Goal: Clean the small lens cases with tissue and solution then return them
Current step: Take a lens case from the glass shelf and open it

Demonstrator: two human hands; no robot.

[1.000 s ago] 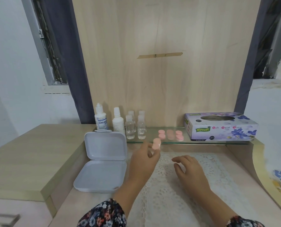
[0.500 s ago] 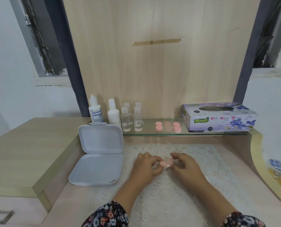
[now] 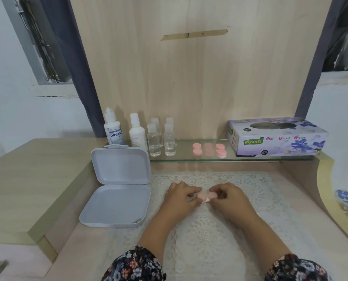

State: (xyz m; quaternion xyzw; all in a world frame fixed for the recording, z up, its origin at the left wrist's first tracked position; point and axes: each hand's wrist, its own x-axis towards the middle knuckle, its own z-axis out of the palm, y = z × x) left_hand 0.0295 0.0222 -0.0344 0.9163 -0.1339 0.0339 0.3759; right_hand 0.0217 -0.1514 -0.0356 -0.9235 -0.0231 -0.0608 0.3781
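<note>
Box (image 3: 116, 203), white, hinged lid open, lies left of the hands on the lace mat (image 3: 209, 240). Left hand (image 3: 179, 197) and right hand (image 3: 230, 199) meet over the mat, fingers curled, both pinching one lens case (image 3: 206, 196) between them. The case is small and pink, with two round caps side by side. More pink cases (image 3: 209, 150) sit on the glass shelf (image 3: 189, 157) behind, between the bottles (image 3: 161, 138) and the tissue box (image 3: 276, 137).

A pale wood panel (image 3: 199, 78) rises behind the desk (image 3: 27, 179), flanked by dark curtains (image 3: 84, 78). White walls (image 3: 10, 110) and window frames (image 3: 47, 47) sit either side.
</note>
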